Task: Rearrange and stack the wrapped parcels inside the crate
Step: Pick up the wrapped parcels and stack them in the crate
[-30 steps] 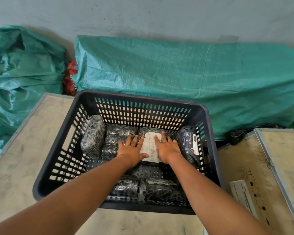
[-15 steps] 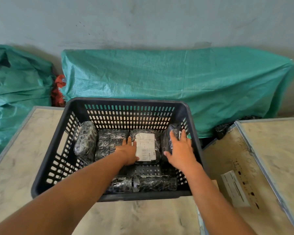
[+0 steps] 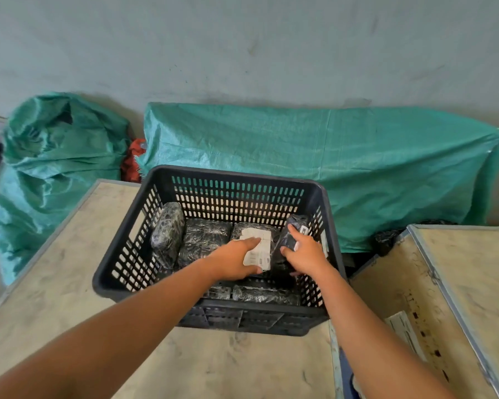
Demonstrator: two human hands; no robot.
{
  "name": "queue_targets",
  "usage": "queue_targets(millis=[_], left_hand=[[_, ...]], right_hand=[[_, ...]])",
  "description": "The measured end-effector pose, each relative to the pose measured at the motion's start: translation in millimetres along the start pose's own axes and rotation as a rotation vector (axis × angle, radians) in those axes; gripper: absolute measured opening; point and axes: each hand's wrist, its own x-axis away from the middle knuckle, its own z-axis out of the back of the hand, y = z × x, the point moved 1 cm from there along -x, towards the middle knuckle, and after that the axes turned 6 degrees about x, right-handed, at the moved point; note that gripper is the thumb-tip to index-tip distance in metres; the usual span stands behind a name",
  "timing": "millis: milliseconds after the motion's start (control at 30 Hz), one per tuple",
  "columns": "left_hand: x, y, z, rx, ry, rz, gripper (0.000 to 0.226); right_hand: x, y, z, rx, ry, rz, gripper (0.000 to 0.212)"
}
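Parcels (image 3: pixel 264 295) nearest the table's (image 3: pixel 213 367) front edge lie flat along the crate's (image 3: pixel 314 191) near wall, long axis running left to right, untouched. Past them, both hands are down inside the crate. Left hand (image 3: pixel 234 262) lies spread, palm down, on the labelled parcel (image 3: pixel 257 240), fingers reaching over its white label. Right hand (image 3: pixel 306 251) is curled around the upright parcel (image 3: pixel 296 226) that leans at the crate's right wall, thumb on its near face, fingers round the far side; that parcel's long axis runs up and away, tilted toward the far right corner. So the right hand is the one on it, and the flat labelled parcel sits just beside it to the left, touching or nearly so, I cannot tell which. Looks like the upright one gets laid down or lifted on top next. Further left, 1 more flat parcel (image 3: pixel 205 240), then another standing on edge (image 3: pixel 167 234) against the left wall. Room is tight along that far row. Table is pale, scuffed wood; green sacks (image 3: pixel 329 156) behind against a grey wall (image 3: pixel 242 47).
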Motion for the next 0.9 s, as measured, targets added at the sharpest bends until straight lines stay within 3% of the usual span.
queue_targets(millis=[300, 400, 533, 733, 900], left_hand=[[11, 28, 5, 0.383, 0.206, -0.172, 0.122], [11, 32, 19, 0.491, 0.393, -0.266, 0.108], [9, 27, 52, 0.559, 0.436, -0.359, 0.104], [-2, 8, 78, 0.786, 0.306, -0.269, 0.074], [-15, 0, 75, 1.013, 0.266, -0.154, 0.043]], right_hand=[[30, -55, 51, -0.471, 0.104, -0.103, 0.074], [45, -79, 65, -0.519, 0.090, -0.047, 0.073], [55, -94, 77, -0.546, 0.095, 0.097, 0.069], [35, -59, 62, -0.255, 0.473, 0.239, 0.053], [17, -33, 38, -0.325, 0.134, 0.271, 0.090]])
